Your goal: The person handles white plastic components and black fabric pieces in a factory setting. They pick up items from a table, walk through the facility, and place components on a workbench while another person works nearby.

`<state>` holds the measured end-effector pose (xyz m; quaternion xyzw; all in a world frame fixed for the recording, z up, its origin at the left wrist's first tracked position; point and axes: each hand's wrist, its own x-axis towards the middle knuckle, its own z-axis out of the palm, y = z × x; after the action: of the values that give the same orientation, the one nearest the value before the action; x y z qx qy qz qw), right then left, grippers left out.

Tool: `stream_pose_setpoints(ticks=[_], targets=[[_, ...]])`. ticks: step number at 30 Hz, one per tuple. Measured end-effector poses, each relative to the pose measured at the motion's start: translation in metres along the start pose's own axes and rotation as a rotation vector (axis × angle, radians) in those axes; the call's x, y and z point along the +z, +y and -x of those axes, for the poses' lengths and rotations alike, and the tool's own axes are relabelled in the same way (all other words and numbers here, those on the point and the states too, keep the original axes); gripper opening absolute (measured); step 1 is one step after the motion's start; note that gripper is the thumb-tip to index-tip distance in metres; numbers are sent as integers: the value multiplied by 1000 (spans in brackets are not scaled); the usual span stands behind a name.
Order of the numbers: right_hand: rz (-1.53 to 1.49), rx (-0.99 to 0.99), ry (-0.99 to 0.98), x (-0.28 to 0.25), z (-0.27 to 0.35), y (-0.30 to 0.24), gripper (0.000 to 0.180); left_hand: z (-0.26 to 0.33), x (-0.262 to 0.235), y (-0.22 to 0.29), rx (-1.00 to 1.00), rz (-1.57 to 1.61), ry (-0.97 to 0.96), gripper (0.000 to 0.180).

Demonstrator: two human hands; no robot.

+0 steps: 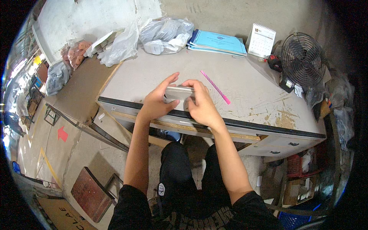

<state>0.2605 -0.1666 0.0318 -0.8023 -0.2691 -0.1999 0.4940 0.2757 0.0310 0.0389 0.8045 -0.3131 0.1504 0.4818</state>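
Note:
Above the desk's front edge, both my hands are at a small flat rectangular pale block (180, 92), whitish grey with straight edges; its exact kind cannot be made out. My right hand (203, 105) grips the right end, fingers over the far side and thumb on the near side. Curved around the left end is my left hand (155, 102), its thumb along the lower edge and its fingers rising past the top. To the right of my hands, a thin pink stick with spiral stripes (215, 87) lies slantwise on the worn grey desktop (153, 69).
Along the back stand plastic bags (165, 36), blue booklets (218, 41), a desk calendar (262, 40) and a black fan (303, 59). A tape measure (286, 82) is near the fan. Lower left, a brown stool (91, 193) stands on the floor. Drawers (283, 145) front the desk.

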Motion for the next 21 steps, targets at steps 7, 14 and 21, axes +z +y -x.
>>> stream_pose_setpoints(ticks=[7,14,21], targets=[[29,-124,-44,6,1,1,50,-1,-1,6,-73,141,67,74],[35,15,8,6,1,4,49,-3,-2,-1,-69,12,16,47],[22,82,24,1,0,2,41,-1,-4,-3,-156,125,94,51]])
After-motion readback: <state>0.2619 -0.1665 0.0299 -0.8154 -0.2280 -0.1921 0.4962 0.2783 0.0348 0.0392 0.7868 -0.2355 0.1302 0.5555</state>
